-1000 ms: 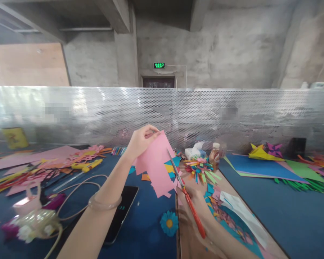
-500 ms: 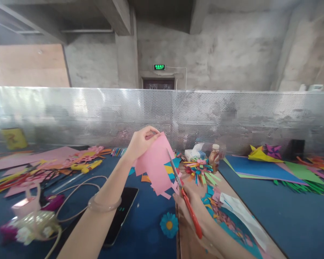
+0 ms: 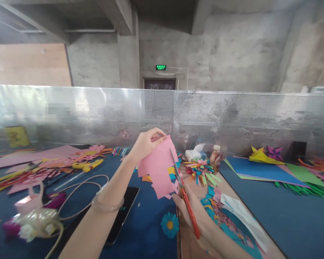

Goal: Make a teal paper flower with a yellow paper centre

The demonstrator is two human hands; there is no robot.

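My left hand [image 3: 151,141] pinches the top of a pink paper sheet [image 3: 157,164] with a stepped lower edge, held up above the blue table. Red-handled scissors [image 3: 187,205] are gripped in my right hand [image 3: 190,207], their blades pointing up along the sheet's right edge. Whether the blades are parted is hard to tell. Below the paper, a blue paper flower [image 3: 170,225] with a yellow centre lies on the table. A black phone [image 3: 124,216] rests partly behind my left forearm.
Paper strips, a yellow glue gun [image 3: 88,165] and a pink bag [image 3: 29,205] lie left. Paper scraps [image 3: 226,219], a colourful strip bundle [image 3: 199,171], a bottle [image 3: 215,158] and coloured sheets [image 3: 270,171] are right. A perforated metal screen [image 3: 118,111] stands behind.
My left hand and the pink paper have shifted slightly to the right. The scissors remain beside the sheet's right edge in nearly the same place. The view has moved a little.
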